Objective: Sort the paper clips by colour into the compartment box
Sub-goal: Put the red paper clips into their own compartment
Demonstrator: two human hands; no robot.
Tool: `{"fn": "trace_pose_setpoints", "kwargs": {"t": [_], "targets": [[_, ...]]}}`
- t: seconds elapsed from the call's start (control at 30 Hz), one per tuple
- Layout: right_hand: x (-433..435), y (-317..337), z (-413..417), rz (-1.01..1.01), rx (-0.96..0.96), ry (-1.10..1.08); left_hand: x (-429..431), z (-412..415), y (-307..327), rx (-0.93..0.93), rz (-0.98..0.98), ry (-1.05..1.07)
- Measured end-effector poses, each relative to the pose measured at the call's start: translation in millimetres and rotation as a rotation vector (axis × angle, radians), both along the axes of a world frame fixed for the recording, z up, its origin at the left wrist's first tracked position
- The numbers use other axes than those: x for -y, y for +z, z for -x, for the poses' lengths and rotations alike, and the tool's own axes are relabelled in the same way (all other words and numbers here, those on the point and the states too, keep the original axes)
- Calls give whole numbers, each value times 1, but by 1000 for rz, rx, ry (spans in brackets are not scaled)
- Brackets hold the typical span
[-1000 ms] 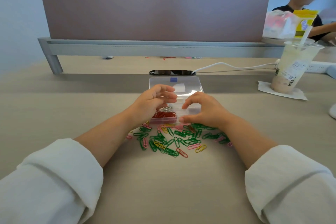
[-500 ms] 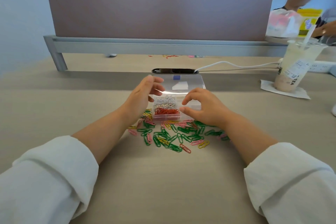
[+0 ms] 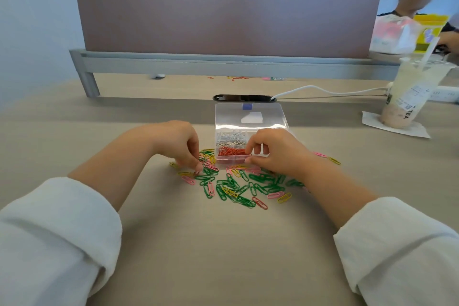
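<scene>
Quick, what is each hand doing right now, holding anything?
Left hand: fingertips pinched down among the loose clips; a held clip cannot be told.
Right hand: curled at the box, grip cannot be told.

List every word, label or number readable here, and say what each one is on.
"TEA": on the drink cup, near its base.
Printed label on the drink cup: too small to read.
Yellow packet: print blurred, unreadable.
Blue tab and white sticker on the compartment box lid: no text visible.

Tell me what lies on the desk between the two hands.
In the head view, loose green, pink and yellow paper clips lie between the left hand and the right hand, with the compartment box behind them.
</scene>
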State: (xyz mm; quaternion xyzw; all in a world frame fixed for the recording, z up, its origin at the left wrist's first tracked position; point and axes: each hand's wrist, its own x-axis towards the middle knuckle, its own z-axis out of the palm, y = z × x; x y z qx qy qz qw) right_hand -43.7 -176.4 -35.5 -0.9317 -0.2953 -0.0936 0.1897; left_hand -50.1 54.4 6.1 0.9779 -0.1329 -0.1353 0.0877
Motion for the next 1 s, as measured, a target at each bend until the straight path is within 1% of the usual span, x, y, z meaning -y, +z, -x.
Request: {"fn": "trace_pose_setpoints", "kwargs": {"t": [0.07, 0.17, 0.23, 0.3, 0.37, 0.47, 0.53, 0.6, 0.67, 0.8, 0.9, 1.0], "targets": [[0, 0, 1, -6, -12, -3, 4, 0, -3, -26, -36, 9], [-1, -1, 2, -39, -31, -5, 8, 0, -4, -52, -17, -17], [-1, -2, 2, -63, -42, -5, 9, 1, -3, -69, -39, -35], [0, -4, 1, -91, -51, -2, 8, 1, -1, -35, -80, -45], [0, -5, 1, -126, -65, 2, 9, 0, 1, 78, -39, -33], [1, -7, 1, -177, -77, -2, 20, 0, -1, 395, 194, -40], [1, -6, 2, -212, -89, -7, 29, 1, -9, 502, 275, -98], [2, -4, 2, -234, -107, -12, 34, 0, -19, 517, 261, -149], [3, -2, 3, -248, -114, -25, 32, -2, -25, 508, 221, -153], [5, 3, 4, -288, -108, -54, 31, -2, -27, 499, 256, -192], [7, 6, 5, -270, -118, -47, 33, -1, -27, 470, 206, -252], [11, 13, 7, -283, -137, -65, 35, -1, -29, 505, 173, -252]]}}
